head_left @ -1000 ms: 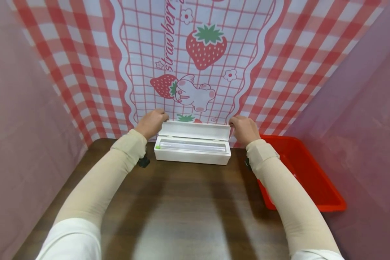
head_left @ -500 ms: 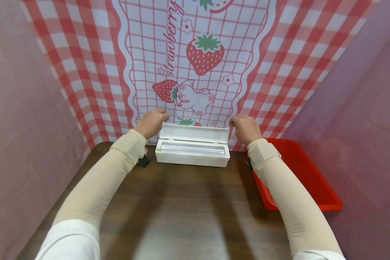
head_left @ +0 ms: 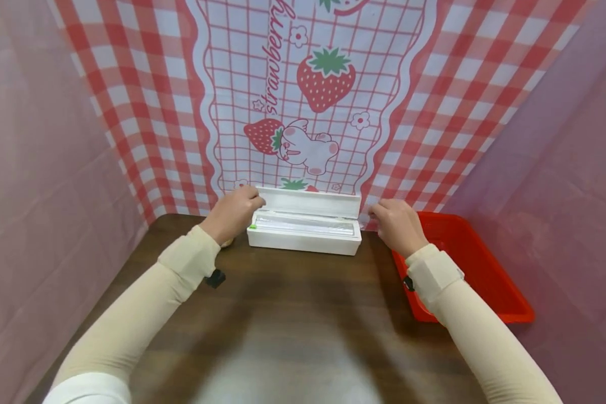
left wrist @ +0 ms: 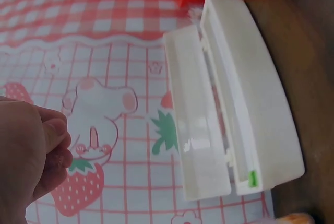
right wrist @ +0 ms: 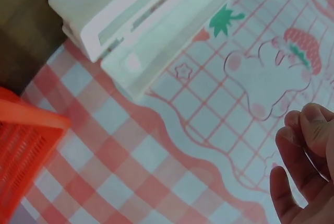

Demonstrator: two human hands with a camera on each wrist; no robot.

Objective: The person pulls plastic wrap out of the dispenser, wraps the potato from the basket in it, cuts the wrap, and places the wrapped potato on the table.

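Note:
A long white cling film box (head_left: 303, 243) stands at the back of the table, its lid (head_left: 313, 203) raised against the cloth behind. Clear cling film (head_left: 305, 225) shines along its opening, with a loose wisp at the right end. A small green piece (left wrist: 252, 178) sits at the box's left end. My left hand (head_left: 233, 213) is at the left end of the lid, fingertips pinched on film that barely shows. Beyond the box's right end, my right hand (head_left: 396, 225) pinches the clear film between thumb and fingers; most of the sheet is too transparent to see.
A red plastic basket (head_left: 515, 318) stands on the right of the brown table (head_left: 283, 314). A checked strawberry-print cloth (head_left: 328, 134) hangs behind, and pinkish sheets (head_left: 55, 196) close off both sides. A small orange-yellow thing (left wrist: 295, 219) lies left of the box.
Both hands have come down from above the lid toward the box's ends, and the right hand has moved outward. The film over the opening now looks whiter and wrinkled. The view has shifted slightly.

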